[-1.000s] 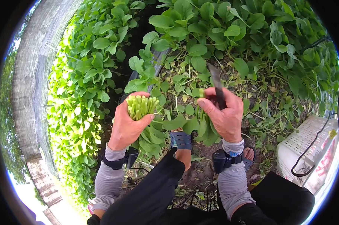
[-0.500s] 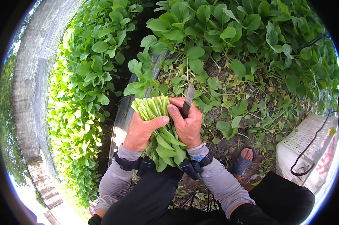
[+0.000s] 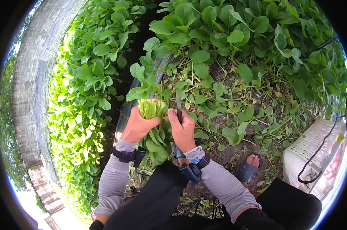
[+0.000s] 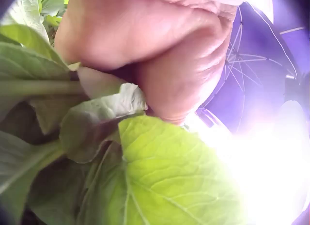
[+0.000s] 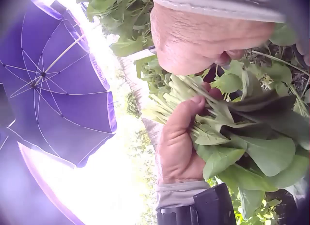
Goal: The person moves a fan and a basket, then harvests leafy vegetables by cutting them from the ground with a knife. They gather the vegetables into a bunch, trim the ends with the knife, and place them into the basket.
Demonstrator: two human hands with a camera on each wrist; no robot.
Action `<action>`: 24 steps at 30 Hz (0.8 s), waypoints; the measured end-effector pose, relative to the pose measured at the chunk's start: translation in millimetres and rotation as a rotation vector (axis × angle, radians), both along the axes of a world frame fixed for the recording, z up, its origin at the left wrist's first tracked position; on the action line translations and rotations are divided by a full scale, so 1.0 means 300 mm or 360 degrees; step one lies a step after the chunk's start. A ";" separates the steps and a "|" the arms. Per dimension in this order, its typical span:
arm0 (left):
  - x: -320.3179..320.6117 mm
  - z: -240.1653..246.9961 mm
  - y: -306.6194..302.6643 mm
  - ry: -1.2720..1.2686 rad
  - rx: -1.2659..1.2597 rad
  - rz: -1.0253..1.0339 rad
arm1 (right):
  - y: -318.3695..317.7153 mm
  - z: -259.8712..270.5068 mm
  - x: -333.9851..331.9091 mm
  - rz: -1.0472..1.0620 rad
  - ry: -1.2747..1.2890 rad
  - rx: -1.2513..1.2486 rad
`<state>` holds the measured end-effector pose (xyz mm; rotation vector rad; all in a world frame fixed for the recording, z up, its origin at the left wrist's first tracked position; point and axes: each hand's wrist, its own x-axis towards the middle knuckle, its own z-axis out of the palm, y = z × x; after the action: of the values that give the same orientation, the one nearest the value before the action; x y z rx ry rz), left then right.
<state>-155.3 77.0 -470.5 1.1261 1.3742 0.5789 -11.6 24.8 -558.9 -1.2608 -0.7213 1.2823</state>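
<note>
My left hand grips a thick bunch of leafy greens round its stalks, thumb across the front. The pale cut ends point away from me, and broad green leaves hang below the fist towards my knees. Just to the right, my right hand holds a knife with its narrow blade pointing up and away. Its thumb and fingertips are close beside the stalks. In the left wrist view, leaves cover much of the bunch under the hand.
Dense rows of leafy plants grow on the left, and more plants fill the far bed. Loose leaves and trimmings litter the soil ahead. A white slatted crate stands at the right. A purple umbrella is open overhead.
My right hand has brought a few leafy stalks in from the right to the bunch in my left hand. It has since drawn slightly away, still holding the knife.
</note>
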 end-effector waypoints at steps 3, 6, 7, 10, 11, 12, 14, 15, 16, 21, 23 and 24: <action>-0.024 -0.044 0.108 0.0759 0.0432 -0.0528 | 0.054 -0.080 -0.003 0.0120 -0.0321 -0.0073; -0.037 -0.115 0.214 0.1168 0.0566 -0.0868 | 0.082 -0.170 -0.045 0.0049 -0.0770 0.0103; -0.062 -0.163 0.254 0.1389 0.0519 -0.0859 | 0.102 -0.171 -0.051 0.0232 -0.0609 -0.0035; -0.133 -0.274 0.340 0.1774 0.0301 -0.0854 | 0.153 -0.189 -0.077 0.0503 -0.0423 -0.0223; -0.159 -0.301 0.357 0.1937 0.0136 -0.0853 | 0.168 -0.209 -0.093 0.0503 -0.0578 -0.0145; -0.193 -0.333 0.363 0.1941 0.0139 -0.0851 | 0.182 -0.222 -0.106 0.0502 -0.0733 -0.0065; -0.245 -0.380 0.357 0.1936 0.0323 -0.0969 | 0.204 -0.220 -0.115 0.0452 -0.0745 -0.0050; -0.212 -0.341 0.343 0.1976 0.0284 -0.0927 | 0.215 -0.222 -0.115 0.0509 -0.0768 -0.0063; -0.217 -0.345 0.332 0.1977 0.0276 -0.0930 | 0.221 -0.225 -0.117 0.0569 -0.0790 -0.0079; -0.197 -0.315 0.304 0.1925 0.0246 -0.0828 | 0.253 -0.263 -0.129 0.0626 -0.0829 -0.0051; -0.194 -0.307 0.295 0.1930 0.0228 -0.0826 | 0.279 -0.285 -0.136 0.0681 -0.0819 -0.0080; -0.195 -0.305 0.293 0.1936 0.0213 -0.0822 | 0.301 -0.288 -0.142 0.0779 -0.0825 -0.0099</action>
<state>-213.8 164.8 -561.9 1.9987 1.9088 -0.5220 -54.2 115.2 -645.1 -1.5470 -1.4373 1.3763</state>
